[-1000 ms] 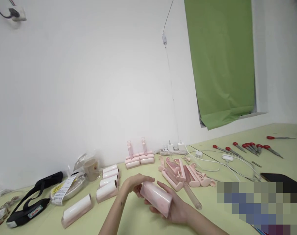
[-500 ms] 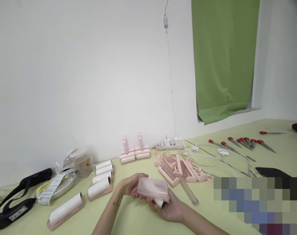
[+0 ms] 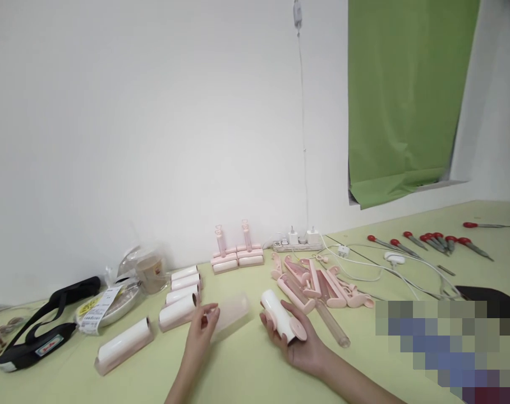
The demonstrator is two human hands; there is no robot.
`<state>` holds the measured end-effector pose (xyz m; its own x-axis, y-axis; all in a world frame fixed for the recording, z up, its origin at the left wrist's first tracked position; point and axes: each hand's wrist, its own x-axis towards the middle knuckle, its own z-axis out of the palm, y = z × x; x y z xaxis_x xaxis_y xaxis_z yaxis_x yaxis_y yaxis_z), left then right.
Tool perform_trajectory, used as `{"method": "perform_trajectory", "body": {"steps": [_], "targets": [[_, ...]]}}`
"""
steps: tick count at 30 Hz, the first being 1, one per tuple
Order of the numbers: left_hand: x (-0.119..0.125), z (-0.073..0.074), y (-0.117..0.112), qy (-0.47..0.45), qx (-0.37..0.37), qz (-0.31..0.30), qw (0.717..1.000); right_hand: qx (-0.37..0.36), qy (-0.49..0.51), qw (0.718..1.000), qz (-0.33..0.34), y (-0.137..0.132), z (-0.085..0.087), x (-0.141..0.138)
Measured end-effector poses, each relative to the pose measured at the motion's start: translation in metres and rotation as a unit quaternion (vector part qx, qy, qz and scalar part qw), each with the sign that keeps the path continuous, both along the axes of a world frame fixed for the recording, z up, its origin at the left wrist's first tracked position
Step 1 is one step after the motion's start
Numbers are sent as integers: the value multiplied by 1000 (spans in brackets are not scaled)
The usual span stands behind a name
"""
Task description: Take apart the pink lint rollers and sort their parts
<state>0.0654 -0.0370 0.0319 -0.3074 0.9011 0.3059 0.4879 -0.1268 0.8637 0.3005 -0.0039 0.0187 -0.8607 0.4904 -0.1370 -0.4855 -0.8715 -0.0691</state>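
Observation:
My right hand (image 3: 299, 342) lies palm up on the green table (image 3: 246, 370) and holds a white lint roller (image 3: 281, 322) with a pink end. My left hand (image 3: 201, 331) grips one end of a translucent pink cover (image 3: 231, 314), which points away to the right, apart from the roller. A row of white rollers in pink trays (image 3: 179, 297) lies just left of my left hand.
Loose pink roller parts (image 3: 317, 286) and a clear tube (image 3: 332, 324) lie right of the roller. Two upright pink rollers (image 3: 238, 255) and a power strip (image 3: 299, 244) stand by the wall. Red-handled screwdrivers (image 3: 431, 242), white cables, a black strap (image 3: 40, 331) and a wrapped cup (image 3: 149, 272) surround the area.
The pink cover has come off the roller: my left hand has drawn it away to the left, while my right hand keeps the bare white roller.

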Motion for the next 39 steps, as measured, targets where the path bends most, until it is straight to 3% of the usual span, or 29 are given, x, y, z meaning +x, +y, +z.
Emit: {"method": "perform_trajectory", "body": {"steps": [2, 4, 7, 8, 11, 13, 17, 21, 23, 26, 32, 36, 39], "targets": [[-4, -14, -7, 29, -26, -30, 999, 5, -2, 1000, -8, -2, 0, -1], [0, -17, -15, 64, -18, -30, 997, 2, -4, 1000, 4, -5, 2, -3], [24, -4, -28, 102, 47, -18, 994, 2, 3, 1000, 26, -14, 7, -9], [35, 1, -32, 100, 54, -44, 993, 8, 3, 999, 32, -18, 9, -11], [64, 12, -42, 33, 16, -125, 991, 25, -9, 999, 32, -31, 17, -18], [73, 13, -44, -20, -10, -140, 990, 18, -16, 999, 29, -39, 23, -21], [64, 13, -42, -129, 1, -123, 984, -7, -22, 999, 34, -45, 30, -22], [48, 15, -37, -209, -3, -70, 975, -14, -73, 994, 83, -47, 21, -24], [47, 16, -35, -196, -17, -79, 977, 21, -122, 987, 98, -49, 12, -28], [50, 16, -35, -161, -41, -121, 979, 89, -193, 975, 58, -55, 5, -34], [54, 15, -43, -113, -65, -163, 978, 178, -247, 952, -1, -62, 9, -34], [54, 11, -47, -108, -50, -194, 974, 182, -273, 945, -12, -67, 12, -37], [53, 6, -47, -148, -59, -185, 970, 182, -297, 937, -23, -69, 14, -44]]}}
